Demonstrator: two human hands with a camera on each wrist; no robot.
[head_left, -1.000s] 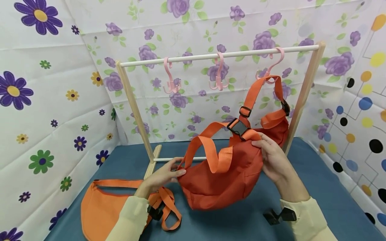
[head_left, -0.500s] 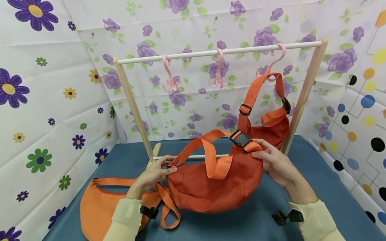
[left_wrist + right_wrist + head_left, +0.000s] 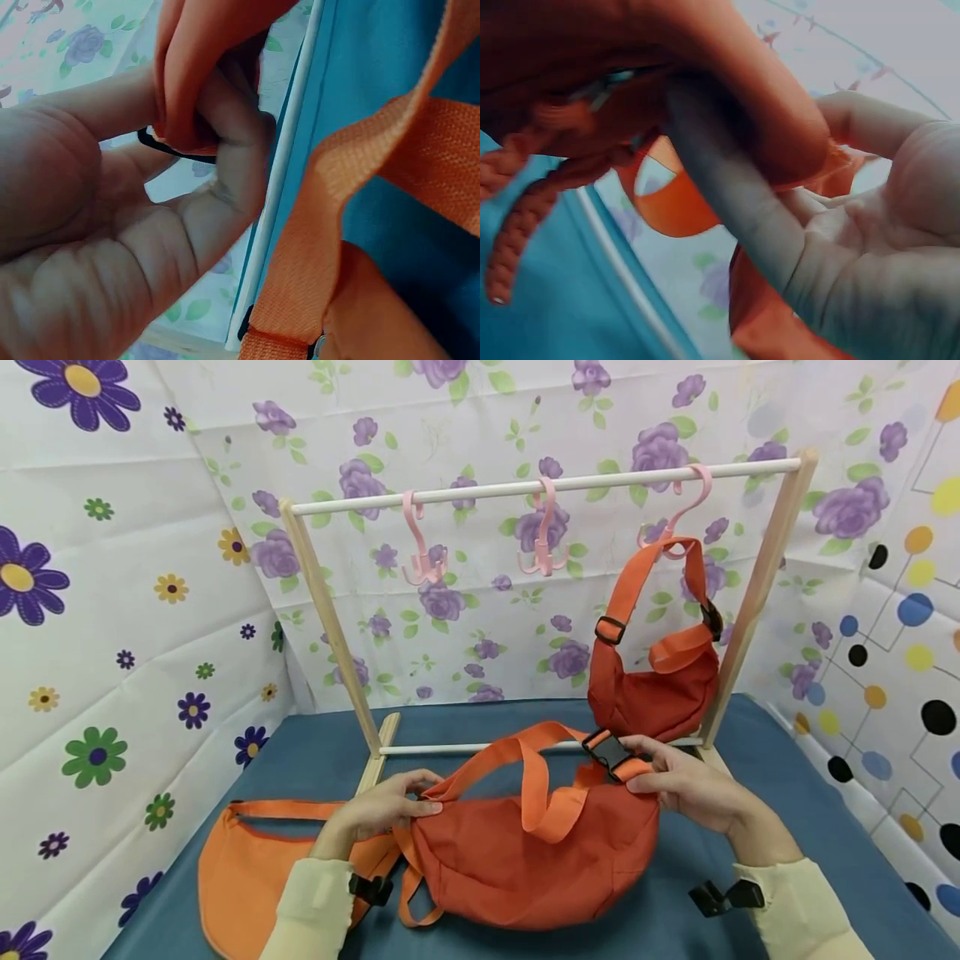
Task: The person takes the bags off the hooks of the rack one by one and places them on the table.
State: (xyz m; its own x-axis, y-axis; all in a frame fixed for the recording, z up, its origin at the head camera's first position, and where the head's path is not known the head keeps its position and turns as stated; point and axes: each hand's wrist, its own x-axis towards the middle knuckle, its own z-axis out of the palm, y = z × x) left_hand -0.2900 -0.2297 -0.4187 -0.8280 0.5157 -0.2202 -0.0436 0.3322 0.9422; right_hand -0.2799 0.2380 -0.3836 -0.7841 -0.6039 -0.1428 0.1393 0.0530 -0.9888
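A red-orange bag [image 3: 540, 868] is held between both hands low over the blue surface, its orange strap looped above it. My left hand [image 3: 386, 810] pinches its left upper corner; in the left wrist view that hand [image 3: 127, 217] has fingers curled round the fabric. At the right upper corner, beside a black buckle [image 3: 607, 753], my right hand [image 3: 693, 789] grips the bag. The right wrist view shows this hand [image 3: 832, 240] with thumb and fingers around the cloth edge.
Behind stands a rack with a white rail [image 3: 480, 491] and pink hooks [image 3: 543, 539]. A similar red bag [image 3: 652, 693] hangs from the right hook. An orange bag [image 3: 247, 877] lies at the left on the blue cloth [image 3: 315, 760].
The held bag has moved down and away from the hanging one, and both hands have lowered with it. My hands are farther apart, and the hanging bag shows more fully.
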